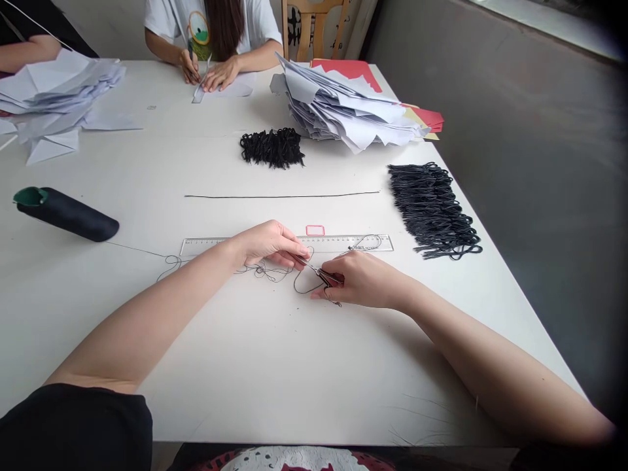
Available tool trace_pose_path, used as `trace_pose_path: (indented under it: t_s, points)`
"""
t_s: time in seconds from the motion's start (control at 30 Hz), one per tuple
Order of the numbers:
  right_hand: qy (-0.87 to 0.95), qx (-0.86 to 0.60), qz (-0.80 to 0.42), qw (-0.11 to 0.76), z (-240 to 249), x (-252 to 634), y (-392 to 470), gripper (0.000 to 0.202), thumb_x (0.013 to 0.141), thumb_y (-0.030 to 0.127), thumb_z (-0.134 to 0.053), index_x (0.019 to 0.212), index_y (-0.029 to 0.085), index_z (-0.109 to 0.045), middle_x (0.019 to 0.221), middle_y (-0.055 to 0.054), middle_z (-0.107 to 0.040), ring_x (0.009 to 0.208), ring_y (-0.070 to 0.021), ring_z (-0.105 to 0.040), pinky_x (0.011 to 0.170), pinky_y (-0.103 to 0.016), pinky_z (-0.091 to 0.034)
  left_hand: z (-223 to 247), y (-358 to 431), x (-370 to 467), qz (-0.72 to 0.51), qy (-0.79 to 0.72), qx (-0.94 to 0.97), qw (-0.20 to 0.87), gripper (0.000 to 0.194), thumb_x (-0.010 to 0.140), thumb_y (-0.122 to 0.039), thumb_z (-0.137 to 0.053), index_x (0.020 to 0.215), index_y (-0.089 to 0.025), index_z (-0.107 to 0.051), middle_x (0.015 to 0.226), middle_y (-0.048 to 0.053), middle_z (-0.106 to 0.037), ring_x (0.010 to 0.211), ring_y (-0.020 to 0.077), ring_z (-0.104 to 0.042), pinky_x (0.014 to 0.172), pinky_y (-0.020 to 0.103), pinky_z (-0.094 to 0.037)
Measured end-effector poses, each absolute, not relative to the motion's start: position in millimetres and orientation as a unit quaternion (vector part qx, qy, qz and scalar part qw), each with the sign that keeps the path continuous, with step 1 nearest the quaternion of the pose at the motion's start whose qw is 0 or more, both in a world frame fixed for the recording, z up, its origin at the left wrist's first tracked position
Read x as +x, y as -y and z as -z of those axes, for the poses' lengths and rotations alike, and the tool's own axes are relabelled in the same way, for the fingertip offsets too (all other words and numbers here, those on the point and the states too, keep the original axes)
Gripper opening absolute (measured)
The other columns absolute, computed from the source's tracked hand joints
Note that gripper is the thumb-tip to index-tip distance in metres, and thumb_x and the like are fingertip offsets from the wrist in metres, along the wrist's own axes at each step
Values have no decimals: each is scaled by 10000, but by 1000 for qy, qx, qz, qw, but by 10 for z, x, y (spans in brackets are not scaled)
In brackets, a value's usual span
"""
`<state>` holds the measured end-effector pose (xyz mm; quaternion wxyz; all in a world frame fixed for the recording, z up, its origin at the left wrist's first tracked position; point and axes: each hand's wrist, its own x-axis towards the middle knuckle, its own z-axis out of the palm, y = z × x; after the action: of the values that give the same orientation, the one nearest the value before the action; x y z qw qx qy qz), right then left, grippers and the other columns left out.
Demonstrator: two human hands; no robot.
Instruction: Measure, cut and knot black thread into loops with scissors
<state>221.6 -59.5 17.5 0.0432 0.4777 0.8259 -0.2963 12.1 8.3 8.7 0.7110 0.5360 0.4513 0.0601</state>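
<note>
My left hand point(275, 245) pinches black thread over the clear ruler point(343, 243), its fingertips close together. In my right hand point(360, 278) is a pair of small scissors point(324, 275), fingers wrapped around the handles and blades pointing at the left fingertips. Loose loops of black thread point(262, 269) lie under and beside my left hand, and one loop hangs near the scissors. A strand runs left to a dark spool point(69, 212) lying on its side with a green inside. Whether the blades touch the thread is too small to tell.
A straight black cord point(282, 195) lies behind the ruler. Farther back are a short black bundle point(272, 148) and, at right, a row of black looped cords point(432, 209). Paper stacks point(343, 108) stand behind. Across the table point(235, 379), a person's hands point(220, 75) hold a pen over paper.
</note>
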Motion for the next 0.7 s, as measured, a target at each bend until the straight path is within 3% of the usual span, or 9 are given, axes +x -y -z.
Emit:
trace_pose_path:
  t_s: [0.7]
  points:
    - [-821,480,307,30,-169,2217,596,420,831,507,-596,614,192,-422,587,-7,-554,510,-106,-393,531,-252,-276,-84,-85,106,-68,-447,539,711,303,640,-406,-821,808,-158,-781,856,115,-748,806,192,-711,759,240,-551]
